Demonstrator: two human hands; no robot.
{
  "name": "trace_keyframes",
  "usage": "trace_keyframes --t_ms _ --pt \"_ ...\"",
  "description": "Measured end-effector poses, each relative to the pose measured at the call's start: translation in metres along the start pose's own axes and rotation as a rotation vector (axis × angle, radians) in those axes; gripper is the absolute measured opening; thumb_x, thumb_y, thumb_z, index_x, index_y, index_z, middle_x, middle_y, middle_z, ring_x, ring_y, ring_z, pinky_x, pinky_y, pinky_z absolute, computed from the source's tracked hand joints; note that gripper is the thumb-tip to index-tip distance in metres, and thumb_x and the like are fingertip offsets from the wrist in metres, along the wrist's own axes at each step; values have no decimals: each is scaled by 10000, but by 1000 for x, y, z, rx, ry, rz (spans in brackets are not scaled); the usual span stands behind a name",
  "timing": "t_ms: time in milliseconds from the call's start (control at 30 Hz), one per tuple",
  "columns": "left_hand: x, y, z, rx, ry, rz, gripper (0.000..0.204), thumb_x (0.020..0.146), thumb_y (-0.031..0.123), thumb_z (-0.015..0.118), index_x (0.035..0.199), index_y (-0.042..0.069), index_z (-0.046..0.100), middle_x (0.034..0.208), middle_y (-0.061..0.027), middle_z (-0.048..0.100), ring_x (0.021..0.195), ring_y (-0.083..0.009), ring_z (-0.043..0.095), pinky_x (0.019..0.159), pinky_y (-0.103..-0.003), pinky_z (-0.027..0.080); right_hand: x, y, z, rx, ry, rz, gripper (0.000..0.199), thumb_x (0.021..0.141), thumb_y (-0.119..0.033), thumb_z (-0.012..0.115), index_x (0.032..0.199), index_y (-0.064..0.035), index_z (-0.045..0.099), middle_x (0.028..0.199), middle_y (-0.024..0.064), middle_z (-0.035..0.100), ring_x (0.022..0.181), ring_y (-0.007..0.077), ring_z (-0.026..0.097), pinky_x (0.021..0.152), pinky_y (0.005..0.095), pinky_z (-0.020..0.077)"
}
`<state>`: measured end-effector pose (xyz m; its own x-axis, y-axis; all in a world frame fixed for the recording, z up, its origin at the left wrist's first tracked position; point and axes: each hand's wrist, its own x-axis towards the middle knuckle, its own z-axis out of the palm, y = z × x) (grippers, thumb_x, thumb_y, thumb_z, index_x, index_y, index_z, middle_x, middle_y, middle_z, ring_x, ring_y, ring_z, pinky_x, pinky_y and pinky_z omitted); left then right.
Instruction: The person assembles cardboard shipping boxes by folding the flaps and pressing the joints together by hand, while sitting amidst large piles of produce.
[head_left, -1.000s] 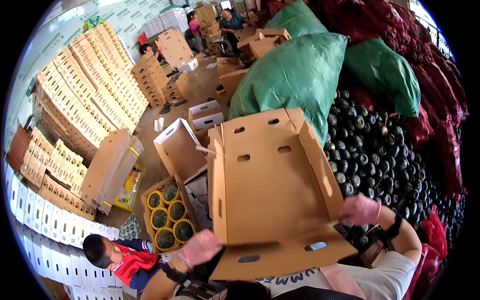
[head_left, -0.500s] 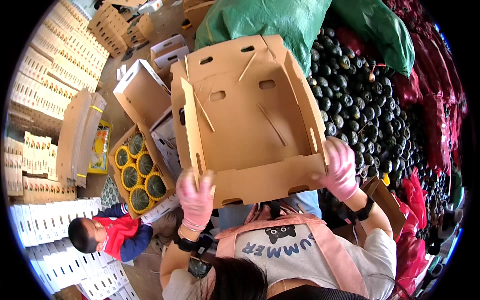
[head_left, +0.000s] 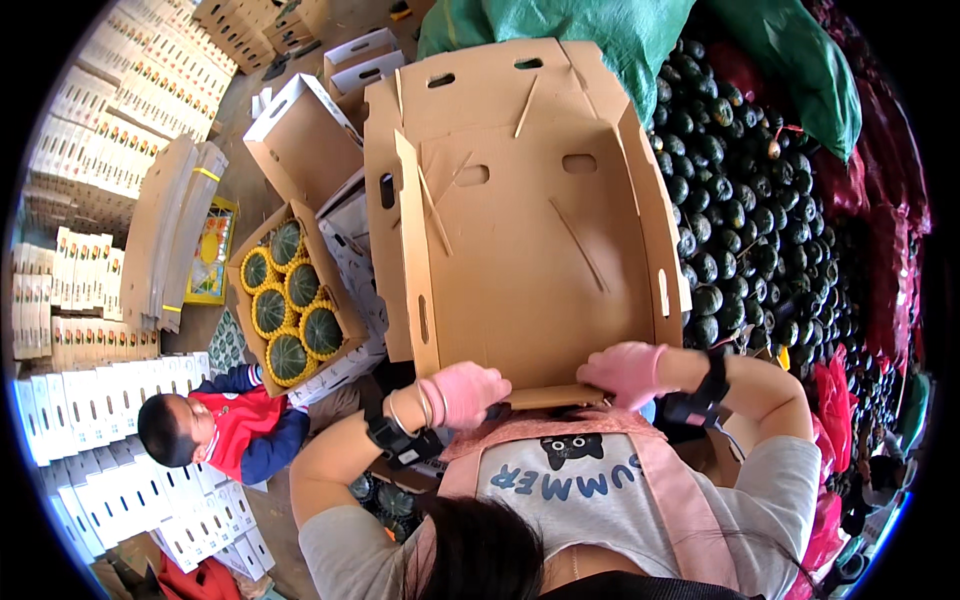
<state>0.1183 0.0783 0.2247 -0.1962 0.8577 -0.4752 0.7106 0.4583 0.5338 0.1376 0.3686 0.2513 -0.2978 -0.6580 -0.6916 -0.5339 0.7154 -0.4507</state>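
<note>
Both gloved hands, left hand [head_left: 462, 392] and right hand [head_left: 625, 368], have fingers clamped on the cardboard box's [head_left: 520, 240] near edge; it looks light, stiff, best held by the edges.

Single head-worn fisheye view, looking steeply down from above the person's own hair and chest. Left hand [head_left: 462, 393] and right hand [head_left: 625, 370] sit close, low centre; cardboard box [head_left: 520, 240] fills the frame just beyond them. Edges bend at the rim.

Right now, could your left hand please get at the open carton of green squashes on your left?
Probably not: the left hand is gripping the cardboard box, and the carton of green squashes lies well below.
</note>
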Motion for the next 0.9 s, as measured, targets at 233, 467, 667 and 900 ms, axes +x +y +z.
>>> trace_keyframes --t_ms 233,467,667,900 --pt "-45 7 -37 95 600 82 546 906 314 618 1366 48 496 1333 -232 519 1217 -370 533 980 -426 480 -7 -17 -6 -5 189 -75 382 834 -226 615 1202 -124 614 1065 116 619 1037 317 613 855 429 517" --pt "-104 -47 -117 -780 1996 212 570 1010 429 473 1436 56 402 1353 -125 515 1220 -241 513 1068 -400 368 -91 -15 -138 -315 667 -33 242 762 -294 629 787 -57 671 709 139 637 675 356 622 635 419 523" --pt "-117 -103 -86 -760 1820 -74 518 1030 432 441 1389 60 464 1290 -86 561 1156 -213 562 986 -380 469 -182 -8 -347 -275 1338 -70 335 748 -217 823 976 2 713 811 121 728 734 174 696 661 315 543" --pt "-106 -156 -44 -1501 1186 -45 559 1019 460 405 1425 77 401 1217 -147 602 1043 -256 616 877 -442 526 -84 -35 -265 -677 632 -122 229 732 -270 678 806 -55 645 784 148 658 729 310 641 613 430 516"
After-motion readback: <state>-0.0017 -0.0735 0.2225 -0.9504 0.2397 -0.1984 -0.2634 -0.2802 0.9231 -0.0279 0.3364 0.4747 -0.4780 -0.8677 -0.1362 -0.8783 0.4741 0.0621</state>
